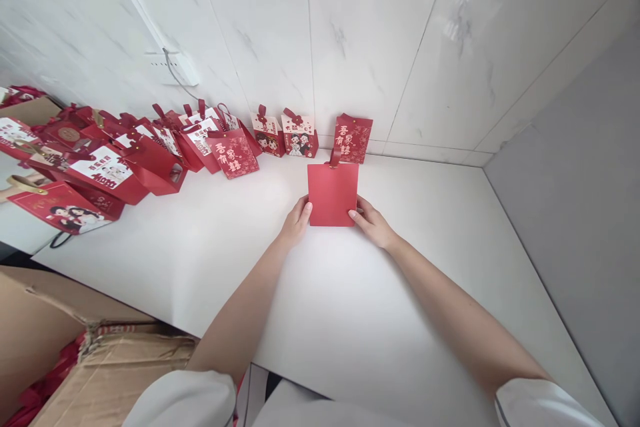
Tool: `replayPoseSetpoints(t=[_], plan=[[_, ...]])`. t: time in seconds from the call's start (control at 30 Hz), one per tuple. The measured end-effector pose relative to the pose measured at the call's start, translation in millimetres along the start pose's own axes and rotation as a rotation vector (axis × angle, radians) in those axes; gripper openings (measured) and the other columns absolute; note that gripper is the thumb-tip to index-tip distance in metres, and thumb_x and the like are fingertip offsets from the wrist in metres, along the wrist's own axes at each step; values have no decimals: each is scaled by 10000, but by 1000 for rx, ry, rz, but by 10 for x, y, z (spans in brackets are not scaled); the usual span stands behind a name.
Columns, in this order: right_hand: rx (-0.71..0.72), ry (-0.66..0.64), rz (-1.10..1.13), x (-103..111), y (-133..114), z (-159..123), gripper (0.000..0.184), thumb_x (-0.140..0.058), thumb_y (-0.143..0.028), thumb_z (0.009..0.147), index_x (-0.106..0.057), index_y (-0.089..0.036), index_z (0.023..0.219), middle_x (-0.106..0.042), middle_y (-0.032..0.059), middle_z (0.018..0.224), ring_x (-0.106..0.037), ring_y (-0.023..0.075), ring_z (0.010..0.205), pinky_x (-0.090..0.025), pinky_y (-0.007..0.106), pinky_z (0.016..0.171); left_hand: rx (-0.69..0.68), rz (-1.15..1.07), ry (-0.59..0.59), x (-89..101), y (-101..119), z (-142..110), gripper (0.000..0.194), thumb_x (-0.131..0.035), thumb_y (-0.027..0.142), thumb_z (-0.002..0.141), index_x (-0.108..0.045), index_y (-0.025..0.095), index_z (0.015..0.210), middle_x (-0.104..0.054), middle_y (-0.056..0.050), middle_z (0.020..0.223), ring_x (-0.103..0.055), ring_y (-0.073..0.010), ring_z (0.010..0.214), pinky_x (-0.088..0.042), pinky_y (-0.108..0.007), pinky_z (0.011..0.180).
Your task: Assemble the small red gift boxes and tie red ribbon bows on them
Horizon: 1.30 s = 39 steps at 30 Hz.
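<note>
A plain red paper gift bag [333, 192] stands on the white tabletop [350, 307] in front of me, with a small red handle sticking up at its top left. My left hand [296, 220] grips its lower left edge with thumb and fingers. My right hand [371, 220] grips its lower right edge the same way. Both forearms reach in from the bottom of the view.
Several red printed gift bags [234, 152] line the tiled wall and pile up at the left [100, 170]. One more bag [353, 139] stands just behind the held one. An open cardboard box [75, 353] sits at bottom left. A grey wall [575, 200] bounds the right.
</note>
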State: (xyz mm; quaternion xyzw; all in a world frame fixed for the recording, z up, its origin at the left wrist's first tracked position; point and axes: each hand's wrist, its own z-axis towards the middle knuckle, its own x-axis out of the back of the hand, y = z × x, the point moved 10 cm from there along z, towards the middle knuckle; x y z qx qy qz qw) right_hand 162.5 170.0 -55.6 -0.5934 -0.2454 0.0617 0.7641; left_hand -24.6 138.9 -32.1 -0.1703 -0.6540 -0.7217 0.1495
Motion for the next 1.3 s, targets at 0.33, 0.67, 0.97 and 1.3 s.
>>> replayPoseSetpoints(t=[0.33,0.67,0.97,1.3], plan=[[-16,-9,29,-13,-11,-8,692,-479,-602,894,-299,-310,1495,-471,71,1460,-516,308,1271,-416,535,1071,7,2,11,35,-11,7,511,-301,545,968,-461,239,1344,-522,-56,1408,-499,-243,1282,-395,-402,1077],[-118,-251,49,153,-190,-59,593,-609,-546,835,-487,-285,1352,-528,81,1399,-544,292,1224,-450,488,1025,-58,-179,-126,0,71,-24,474,-459,508,921,-515,208,1284,-522,-94,1401,-494,-252,1284,-391,-401,1079],[-220,-250,-409,710,-1132,-403,325,-394,-444,960,-647,-248,904,-683,36,1000,-627,214,919,-477,340,792,-187,-120,416,713,560,-179,343,-598,440,852,-580,183,1079,-622,-91,1106,-590,-199,1057,-462,-319,888],[103,-410,351,262,-2153,-899,355,-506,-311,962,-673,-158,689,-680,37,628,-612,122,580,-479,251,608,-41,-430,-609,-326,2271,-859,193,-565,327,908,-576,150,831,-570,14,634,-505,-62,469,-388,-181,451]])
